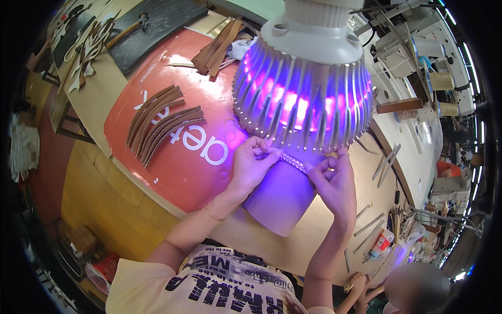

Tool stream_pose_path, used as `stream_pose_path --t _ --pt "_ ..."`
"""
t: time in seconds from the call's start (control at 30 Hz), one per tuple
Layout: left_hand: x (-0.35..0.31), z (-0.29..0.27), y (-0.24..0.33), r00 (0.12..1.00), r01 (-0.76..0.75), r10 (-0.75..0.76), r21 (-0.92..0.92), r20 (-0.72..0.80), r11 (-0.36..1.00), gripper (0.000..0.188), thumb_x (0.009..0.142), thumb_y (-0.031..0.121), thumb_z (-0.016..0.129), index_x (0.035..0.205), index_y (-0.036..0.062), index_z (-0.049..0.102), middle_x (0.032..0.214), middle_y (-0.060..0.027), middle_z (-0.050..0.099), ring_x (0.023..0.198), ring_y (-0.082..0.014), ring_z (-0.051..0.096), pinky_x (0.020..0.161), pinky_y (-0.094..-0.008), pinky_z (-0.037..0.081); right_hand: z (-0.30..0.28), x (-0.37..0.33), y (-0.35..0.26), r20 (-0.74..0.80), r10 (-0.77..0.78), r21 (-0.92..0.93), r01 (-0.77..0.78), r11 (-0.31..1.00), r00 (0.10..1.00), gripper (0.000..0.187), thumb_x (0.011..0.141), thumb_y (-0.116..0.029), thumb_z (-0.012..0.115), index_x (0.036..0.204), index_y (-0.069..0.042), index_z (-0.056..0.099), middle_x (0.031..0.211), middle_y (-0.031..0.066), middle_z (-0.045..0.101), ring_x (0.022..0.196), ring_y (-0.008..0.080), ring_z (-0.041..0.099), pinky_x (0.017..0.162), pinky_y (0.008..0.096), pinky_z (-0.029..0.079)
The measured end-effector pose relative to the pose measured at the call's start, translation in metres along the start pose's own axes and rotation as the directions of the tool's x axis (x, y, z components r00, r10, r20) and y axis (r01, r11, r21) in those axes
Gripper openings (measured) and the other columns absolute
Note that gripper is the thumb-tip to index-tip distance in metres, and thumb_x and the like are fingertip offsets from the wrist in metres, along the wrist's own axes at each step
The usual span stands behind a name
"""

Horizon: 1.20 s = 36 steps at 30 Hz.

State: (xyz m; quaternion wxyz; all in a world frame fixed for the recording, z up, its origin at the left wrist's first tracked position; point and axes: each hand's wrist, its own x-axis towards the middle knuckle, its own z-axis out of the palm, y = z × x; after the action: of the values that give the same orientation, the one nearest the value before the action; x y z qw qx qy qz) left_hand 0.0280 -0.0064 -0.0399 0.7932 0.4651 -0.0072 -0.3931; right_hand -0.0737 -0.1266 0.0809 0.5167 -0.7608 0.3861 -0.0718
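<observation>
A narrow braided strip (294, 161), tinted violet by the light, stretches between my two hands. My left hand (251, 166) pinches its left end between thumb and fingers. At the strip's right end, my right hand (334, 180) grips it with thumb and bent fingers. Beneath the strip lies a smooth flat panel (280, 204) with a rounded lower edge; its material I cannot tell. A large finned lamp (303, 99) glowing violet hangs just above my fingers and hides part of the work surface.
A red printed sheet (201, 180) bears curved brown strips (157, 123). Behind it are more brown strips (219, 47), a hammer (125, 32) on a dark board (157, 21), and pale straps (91, 52). Tools (368, 225) lie at right, near another person's hands (358, 288) and sewing-machine-like equipment (392, 60).
</observation>
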Motion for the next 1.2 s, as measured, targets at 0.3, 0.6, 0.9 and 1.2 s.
stream_pose_path --t 0.3,0.6,0.9,1.2 --pt "-0.001 0.005 -0.005 0.982 -0.187 0.191 0.164 -0.008 0.969 0.025 0.084 -0.004 0.07 0.081 0.0067 0.048 0.08 -0.0034 0.068 0.074 -0.0049 0.062 0.072 -0.022 0.052 -0.001 0.002 0.002 0.014 0.017 0.063 -0.018 0.998 1.0 0.04 0.084 0.0 0.069 0.109 -0.004 0.038 0.067 0.0019 0.055 0.051 0.0028 0.05 0.043 0.0178 0.035" --pt "-0.009 0.007 0.002 0.782 -0.598 0.518 0.653 0.348 0.464 0.035 0.084 -0.005 0.064 0.119 0.0016 0.063 0.095 -0.0135 0.07 0.084 -0.0259 0.069 0.079 -0.0341 0.053 -0.001 0.002 0.004 -0.008 0.023 0.033 -0.023 0.999 1.0 0.044 0.079 0.0 0.07 0.109 -0.005 0.038 0.067 0.0033 0.057 0.051 0.0042 0.052 0.045 0.0184 0.038" --pt "-0.041 0.007 0.026 0.739 -0.663 0.192 0.647 0.646 0.376 0.051 0.094 0.003 0.043 0.145 0.0018 0.041 0.137 -0.0315 0.049 0.128 -0.0439 0.049 0.104 -0.0421 0.044 -0.013 -0.003 0.002 0.029 -0.039 -0.084 0.041 0.996 0.999 0.034 0.084 -0.006 0.073 0.107 -0.004 0.048 0.07 0.002 0.056 0.051 0.0046 0.051 0.044 0.0203 0.039" --pt "-0.043 0.012 0.02 0.744 -0.651 0.122 0.672 0.657 0.354 0.056 0.093 0.003 0.043 0.148 0.0027 0.037 0.151 -0.0342 0.026 0.141 -0.0485 0.026 0.116 -0.0473 0.025 -0.059 -0.032 0.01 -0.021 -0.035 -0.393 0.023 0.919 0.999 0.03 0.089 -0.026 0.073 0.085 0.003 0.066 0.063 0.0006 0.057 0.056 0.005 0.045 0.052 0.0242 0.037"
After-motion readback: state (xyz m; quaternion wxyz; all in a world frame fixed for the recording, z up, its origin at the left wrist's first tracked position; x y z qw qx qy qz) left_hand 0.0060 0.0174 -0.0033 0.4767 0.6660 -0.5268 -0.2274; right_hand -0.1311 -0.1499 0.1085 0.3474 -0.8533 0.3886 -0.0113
